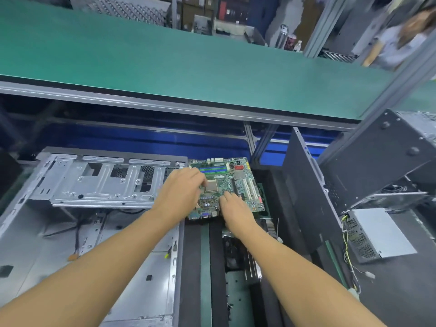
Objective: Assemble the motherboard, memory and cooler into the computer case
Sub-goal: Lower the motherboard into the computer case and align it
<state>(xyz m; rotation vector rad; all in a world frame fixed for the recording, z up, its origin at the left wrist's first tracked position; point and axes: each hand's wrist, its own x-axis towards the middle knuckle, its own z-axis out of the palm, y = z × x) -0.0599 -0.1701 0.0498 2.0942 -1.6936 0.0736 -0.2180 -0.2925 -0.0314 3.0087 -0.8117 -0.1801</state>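
The motherboard (238, 182) lies just right of the open computer case (99, 182). Both forearms reach forward over it. The left hand (181, 188) lies flat on the board's case-side half, fingers fairly straight. The right hand (236, 212) rests on the half farther from the case, thumb on top. Its other fingers are hidden, so I cannot tell its grip.

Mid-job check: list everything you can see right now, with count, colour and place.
motherboard: one, green, centre, just right of the open case
computer case: one, silver-grey, open, lower left
drive cage: one, silver, across the case's far end
black case: one, black, tilted, right
power supply: one, silver, lower right, yellow wires beside it
bench surface: one, green, across the top
other person: one, blurred, top right
left hand: one, on the motherboard's left side
right hand: one, on the motherboard's near edge
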